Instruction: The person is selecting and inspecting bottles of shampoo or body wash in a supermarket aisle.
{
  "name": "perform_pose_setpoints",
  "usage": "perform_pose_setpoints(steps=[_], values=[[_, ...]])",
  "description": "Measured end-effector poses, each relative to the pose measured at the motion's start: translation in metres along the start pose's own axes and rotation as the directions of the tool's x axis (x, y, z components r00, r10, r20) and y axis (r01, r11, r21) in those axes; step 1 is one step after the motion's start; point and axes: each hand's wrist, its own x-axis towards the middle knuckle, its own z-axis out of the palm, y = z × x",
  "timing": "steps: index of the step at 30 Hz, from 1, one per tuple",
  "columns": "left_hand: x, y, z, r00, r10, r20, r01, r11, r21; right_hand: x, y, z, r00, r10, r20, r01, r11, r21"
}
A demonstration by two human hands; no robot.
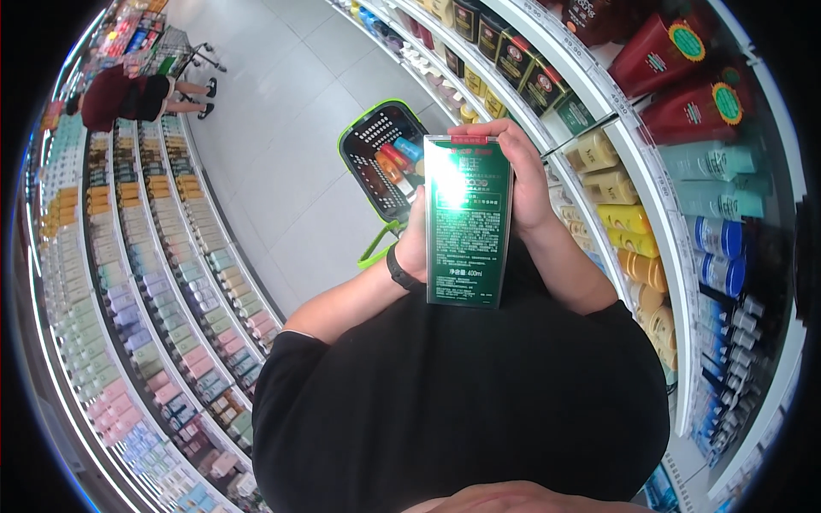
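Before my chest is a tall green carton (469, 237) with silvery edges, its printed panel turned up toward me. A bright glare covers part of its upper left. My right hand (524, 167) grips the carton's upper right side, with fingers bent over the top edge. On the opposite side my left hand (415, 237) holds the left edge, its fingers mostly hidden behind the box. Beyond the carton a black shopping basket with a green rim (346, 138) stands on the floor. Inside it lie an orange bottle (387, 165), a red item and a blue item (409, 150).
To the right, close by, run white shelves (619, 151) of bottles, tubes and boxes. Across the aisle stretches another long shelf unit (118, 237) filled with bottles. A person in dark red (115, 96) stands there beside a shopping cart (176, 51). Grey floor tiles (282, 128) lie between.
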Motion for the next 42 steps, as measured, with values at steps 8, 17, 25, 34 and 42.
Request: perform_pose_setpoints(steps=[8,17,25,34,42], values=[[-0.012,0.020,-0.007,0.996,-0.077,-0.041,0.077,0.997,-0.012,-0.005,0.011,0.009,0.989,-0.103,-0.109,0.090,0.989,-0.116],[-0.011,0.027,-0.019,0.980,-0.190,0.051,0.180,0.972,0.153,-0.007,0.014,0.009,0.977,-0.170,-0.132,0.169,0.985,-0.017],[-0.003,0.017,-0.013,0.992,-0.129,0.016,0.126,0.983,0.133,0.000,0.006,0.002,0.991,-0.112,-0.069,0.104,0.989,-0.104],[0.002,-0.001,-0.014,1.000,-0.001,-0.017,0.003,0.989,0.146,0.004,0.001,-0.011,0.998,-0.061,0.001,0.061,0.990,-0.124],[0.002,-0.007,-0.009,0.994,0.075,-0.084,-0.067,0.993,0.095,0.006,-0.003,-0.010,0.998,-0.063,0.020,0.063,0.997,-0.040]])
